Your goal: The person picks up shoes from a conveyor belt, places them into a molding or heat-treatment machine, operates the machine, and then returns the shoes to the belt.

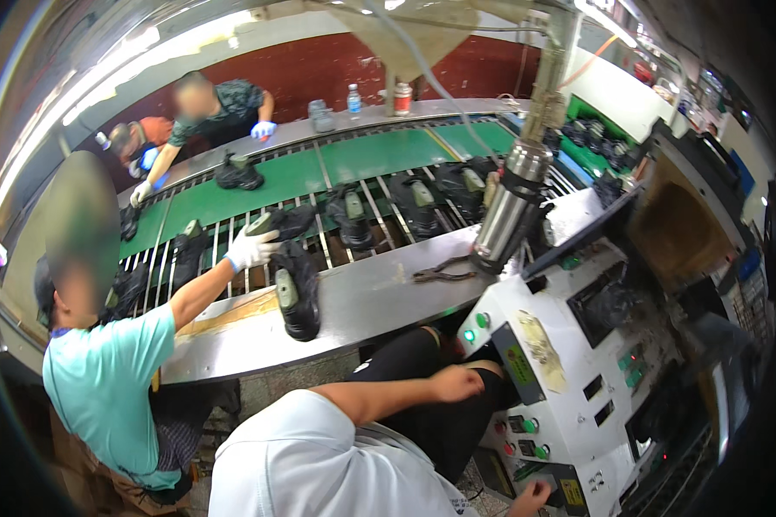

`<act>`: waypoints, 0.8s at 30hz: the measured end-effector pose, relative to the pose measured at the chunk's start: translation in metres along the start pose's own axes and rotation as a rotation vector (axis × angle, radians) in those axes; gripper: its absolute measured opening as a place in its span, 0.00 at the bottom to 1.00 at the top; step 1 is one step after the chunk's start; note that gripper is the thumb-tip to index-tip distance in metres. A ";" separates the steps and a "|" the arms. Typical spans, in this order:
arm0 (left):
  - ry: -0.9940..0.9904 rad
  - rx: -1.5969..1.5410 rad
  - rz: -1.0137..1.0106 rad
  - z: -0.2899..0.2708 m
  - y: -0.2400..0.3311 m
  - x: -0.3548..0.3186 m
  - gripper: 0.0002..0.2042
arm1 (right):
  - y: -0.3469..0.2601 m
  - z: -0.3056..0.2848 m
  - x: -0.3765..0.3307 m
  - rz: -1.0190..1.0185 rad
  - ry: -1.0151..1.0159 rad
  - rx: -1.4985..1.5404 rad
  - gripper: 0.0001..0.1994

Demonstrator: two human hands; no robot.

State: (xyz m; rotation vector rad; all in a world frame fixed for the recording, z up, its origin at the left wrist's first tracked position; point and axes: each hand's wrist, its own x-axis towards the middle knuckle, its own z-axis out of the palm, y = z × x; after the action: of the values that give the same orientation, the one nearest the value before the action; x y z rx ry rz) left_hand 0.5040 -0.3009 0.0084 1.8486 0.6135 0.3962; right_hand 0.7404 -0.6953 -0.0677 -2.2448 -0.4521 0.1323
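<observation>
My left hand (457, 383) is closed above my black-clothed thigh, with nothing visible in its fingers. Beside it stands a white machine (569, 379) with green and red buttons. Low by the machine's front is my right hand (532, 498), its fingers curled; whether anything is in them is hidden. The black lower panel (569, 491) with a yellow label is right beside that hand. A black shoe (297, 297) with a grey-green top lies on the metal ledge (371, 289) ahead of me. Pliers (444, 270) and a steel thermos (513, 202) are also on that ledge.
Black shoes (351, 215) sit along the rollers beside a green conveyor belt (362, 159). A co-worker in a turquoise shirt (112, 388) reaches in with a white-gloved hand (252, 250). Two more people work across the belt. A green crate (591, 142) of shoes stands at far right.
</observation>
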 end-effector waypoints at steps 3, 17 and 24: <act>0.480 0.117 -0.191 -0.122 0.004 -0.070 0.09 | -0.171 0.059 0.017 -0.477 -0.028 0.161 0.09; 1.210 0.232 -0.440 -0.264 -0.057 -0.244 0.52 | -0.487 0.144 0.299 0.057 -0.007 -0.572 0.47; 1.434 0.204 -0.238 -0.276 -0.090 -0.197 0.46 | -0.378 0.139 0.412 -0.083 0.296 -0.271 0.48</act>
State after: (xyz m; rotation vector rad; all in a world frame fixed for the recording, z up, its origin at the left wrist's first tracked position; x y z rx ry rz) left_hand 0.1742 -0.1811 0.0252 1.3898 1.8329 1.5554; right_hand 0.9853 -0.2198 0.1479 -2.4524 -0.4203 -0.3188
